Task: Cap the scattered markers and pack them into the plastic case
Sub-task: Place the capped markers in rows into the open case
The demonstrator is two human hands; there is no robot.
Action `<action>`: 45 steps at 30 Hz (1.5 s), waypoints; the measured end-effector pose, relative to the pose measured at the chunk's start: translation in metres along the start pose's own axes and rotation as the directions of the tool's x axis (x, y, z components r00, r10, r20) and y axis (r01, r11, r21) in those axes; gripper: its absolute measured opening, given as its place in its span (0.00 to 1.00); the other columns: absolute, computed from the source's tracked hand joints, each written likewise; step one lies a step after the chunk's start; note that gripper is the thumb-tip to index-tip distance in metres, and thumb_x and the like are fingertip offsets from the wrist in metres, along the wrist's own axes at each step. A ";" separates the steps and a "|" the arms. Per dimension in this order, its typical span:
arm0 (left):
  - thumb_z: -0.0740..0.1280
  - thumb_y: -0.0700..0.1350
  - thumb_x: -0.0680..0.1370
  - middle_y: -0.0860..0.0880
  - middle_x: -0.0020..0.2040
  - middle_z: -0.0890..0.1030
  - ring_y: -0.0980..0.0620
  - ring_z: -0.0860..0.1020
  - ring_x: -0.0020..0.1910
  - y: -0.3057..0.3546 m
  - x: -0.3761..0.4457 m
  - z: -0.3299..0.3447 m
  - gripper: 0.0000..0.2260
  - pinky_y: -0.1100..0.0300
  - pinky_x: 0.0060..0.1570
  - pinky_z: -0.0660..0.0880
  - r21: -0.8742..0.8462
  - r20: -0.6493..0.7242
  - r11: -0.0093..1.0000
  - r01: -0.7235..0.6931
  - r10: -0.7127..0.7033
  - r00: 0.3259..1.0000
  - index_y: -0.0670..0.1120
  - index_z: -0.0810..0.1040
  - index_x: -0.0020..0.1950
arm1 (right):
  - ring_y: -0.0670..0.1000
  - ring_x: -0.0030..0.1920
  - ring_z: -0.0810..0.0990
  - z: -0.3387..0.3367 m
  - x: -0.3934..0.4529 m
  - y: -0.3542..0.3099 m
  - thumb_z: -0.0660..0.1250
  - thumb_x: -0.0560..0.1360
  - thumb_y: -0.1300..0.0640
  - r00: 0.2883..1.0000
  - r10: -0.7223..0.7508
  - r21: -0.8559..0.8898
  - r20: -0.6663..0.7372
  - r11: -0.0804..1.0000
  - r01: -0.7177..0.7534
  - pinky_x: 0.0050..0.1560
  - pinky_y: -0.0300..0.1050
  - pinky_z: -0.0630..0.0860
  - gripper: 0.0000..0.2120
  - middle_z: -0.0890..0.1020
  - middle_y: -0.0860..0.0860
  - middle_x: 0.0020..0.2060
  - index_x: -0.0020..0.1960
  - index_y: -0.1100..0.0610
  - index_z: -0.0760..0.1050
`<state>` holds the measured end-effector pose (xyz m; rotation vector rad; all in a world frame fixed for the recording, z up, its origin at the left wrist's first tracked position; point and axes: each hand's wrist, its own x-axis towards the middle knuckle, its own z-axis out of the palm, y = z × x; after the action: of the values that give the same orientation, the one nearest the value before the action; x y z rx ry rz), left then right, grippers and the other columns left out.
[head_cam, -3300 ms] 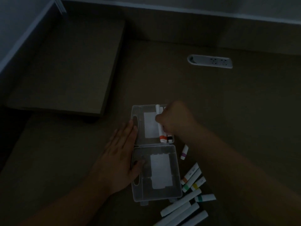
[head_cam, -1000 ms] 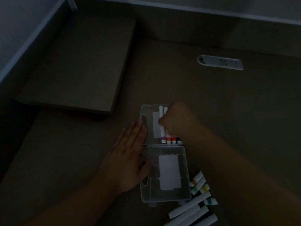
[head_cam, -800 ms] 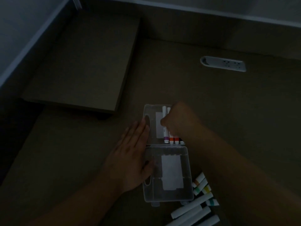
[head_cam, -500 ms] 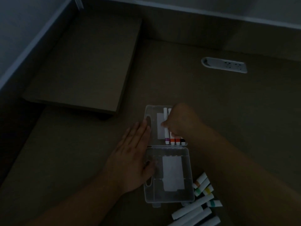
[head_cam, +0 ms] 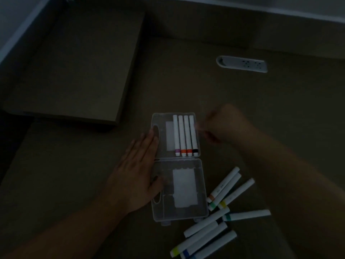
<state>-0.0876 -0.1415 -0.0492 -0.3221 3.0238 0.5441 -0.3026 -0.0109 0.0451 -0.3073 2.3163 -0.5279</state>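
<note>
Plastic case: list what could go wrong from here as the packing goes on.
1. The plastic case lies open flat, steadied only by the left hand pressing its left edge; if that hand lifts, it may slide.
2. The loose markers lie crossed in a pile beside the case; the right hand, blurred, could knock them away.
3. The dim light may hide an uncapped marker.

Dim brown desk [head_cam: 242, 101], raised wooden shelf [head_cam: 74, 58] at left, white recessed power outlet strip [head_cam: 241, 64] beyond
</note>
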 end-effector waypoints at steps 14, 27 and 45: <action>0.51 0.69 0.77 0.54 0.79 0.35 0.57 0.37 0.78 -0.001 0.000 0.003 0.41 0.53 0.77 0.43 -0.009 0.010 1.000 0.007 -0.007 1.000 0.51 0.35 0.79 | 0.46 0.39 0.81 0.029 -0.057 0.094 0.73 0.73 0.51 0.964 0.207 -0.083 0.165 0.977 -0.195 0.40 0.42 0.77 0.07 0.81 0.49 0.38 0.40 0.51 0.76; 0.53 0.69 0.77 0.54 0.79 0.34 0.57 0.36 0.78 -0.002 -0.001 0.002 0.42 0.50 0.77 0.46 -0.019 0.011 1.000 0.000 0.000 1.000 0.51 0.34 0.79 | 0.48 0.34 0.79 0.039 -0.023 0.084 0.70 0.75 0.47 0.977 0.091 -0.180 -0.191 0.976 -0.126 0.28 0.37 0.68 0.13 0.81 0.52 0.35 0.41 0.57 0.79; 0.53 0.68 0.77 0.53 0.79 0.34 0.56 0.36 0.78 -0.001 0.000 0.002 0.41 0.53 0.77 0.44 -0.004 -0.025 1.000 -0.004 0.004 1.000 0.49 0.38 0.80 | 0.52 0.38 0.79 0.066 0.015 -0.034 0.71 0.75 0.54 0.988 -0.141 0.062 -0.066 0.987 0.145 0.30 0.40 0.69 0.08 0.77 0.52 0.34 0.44 0.60 0.77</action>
<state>-0.0869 -0.1417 -0.0515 -0.3264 3.0485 0.5514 -0.2644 -0.0655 0.0083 -0.4331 2.3419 -0.6935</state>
